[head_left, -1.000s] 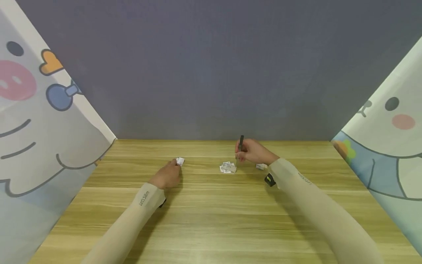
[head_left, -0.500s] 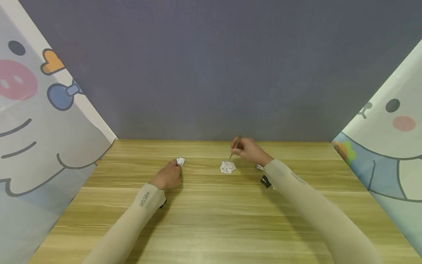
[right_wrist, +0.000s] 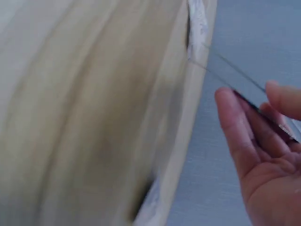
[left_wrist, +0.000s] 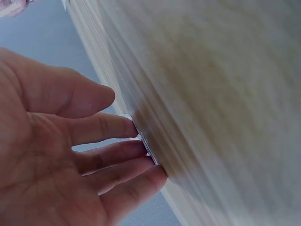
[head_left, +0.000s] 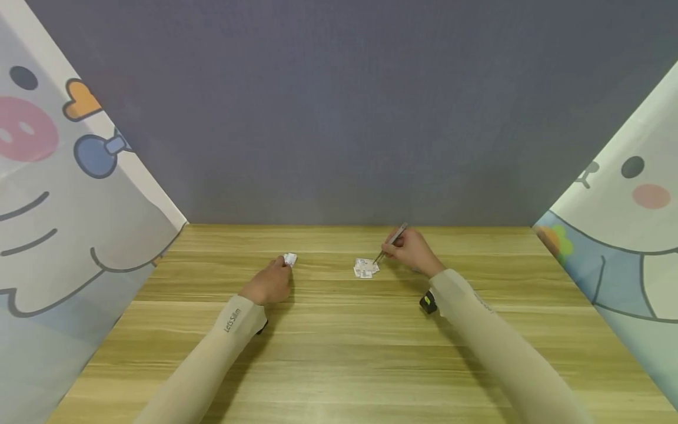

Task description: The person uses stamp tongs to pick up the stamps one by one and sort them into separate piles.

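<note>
My right hand (head_left: pixel 413 252) pinches metal tweezers (head_left: pixel 394 237) between thumb and fingers. The tweezers' tips overlap the right part of a pile of small white printed slips (head_left: pixel 364 268) mid-table. In the right wrist view, the two slim tweezer arms (right_wrist: pixel 256 107) stand apart at the slips' edge, with nothing plainly between them. My left hand (head_left: pixel 268 282) rests its fingertips on another small stack of white slips (head_left: pixel 290 258). The left wrist view shows its fingers nearly straight against the thin stack (left_wrist: pixel 146 143), thumb lifted away.
More slips (head_left: pixel 416 270) lie under the right wrist, mostly hidden; the right wrist view shows white slips (right_wrist: pixel 149 207) at its lower edge. The wooden table (head_left: pixel 339 353) ends at a grey back panel (head_left: pixel 339 118). Cartoon-printed panels (head_left: pixel 79 206) stand at both sides.
My right hand moves left over the pile, then back slightly right, the tweezers now leaning right. The top slips of the pile lie differently. My left hand stays put.
</note>
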A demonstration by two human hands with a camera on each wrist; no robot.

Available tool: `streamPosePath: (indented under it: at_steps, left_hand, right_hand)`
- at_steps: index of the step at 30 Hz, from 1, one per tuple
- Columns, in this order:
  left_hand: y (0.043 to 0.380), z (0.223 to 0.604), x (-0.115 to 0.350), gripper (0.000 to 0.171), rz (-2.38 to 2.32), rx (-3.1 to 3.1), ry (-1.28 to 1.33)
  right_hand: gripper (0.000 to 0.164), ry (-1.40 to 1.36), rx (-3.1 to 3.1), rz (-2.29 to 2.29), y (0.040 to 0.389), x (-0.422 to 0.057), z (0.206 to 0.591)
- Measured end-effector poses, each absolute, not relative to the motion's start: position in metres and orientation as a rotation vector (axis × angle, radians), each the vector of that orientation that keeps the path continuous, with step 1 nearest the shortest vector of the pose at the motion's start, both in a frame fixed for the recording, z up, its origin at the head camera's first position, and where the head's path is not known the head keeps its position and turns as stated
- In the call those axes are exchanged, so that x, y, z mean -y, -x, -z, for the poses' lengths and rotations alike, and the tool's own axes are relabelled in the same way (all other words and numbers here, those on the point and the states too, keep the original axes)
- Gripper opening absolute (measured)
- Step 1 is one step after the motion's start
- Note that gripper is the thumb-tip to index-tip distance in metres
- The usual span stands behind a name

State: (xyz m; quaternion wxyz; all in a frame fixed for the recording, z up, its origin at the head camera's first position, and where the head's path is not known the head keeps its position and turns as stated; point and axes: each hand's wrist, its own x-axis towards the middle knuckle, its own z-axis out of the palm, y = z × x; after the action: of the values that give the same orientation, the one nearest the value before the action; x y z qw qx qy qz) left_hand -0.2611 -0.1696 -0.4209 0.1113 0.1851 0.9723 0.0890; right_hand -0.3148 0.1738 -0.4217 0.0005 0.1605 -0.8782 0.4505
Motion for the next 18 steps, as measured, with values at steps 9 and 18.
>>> streamPosePath:
  at_steps: [9,18]
  left_hand:
    - [0.261,0.42,0.169,0.039,-0.261,-2.843,-0.531]
    - [0.259,0.42,0.169,0.04,-0.261,-2.85,-0.515]
  right_hand:
    - [0.009,-0.578,2.662,-1.543,0.314,-0.168,0.428]
    - [0.009,-0.517,2.666,-1.544,0.311,-0.161,0.429]
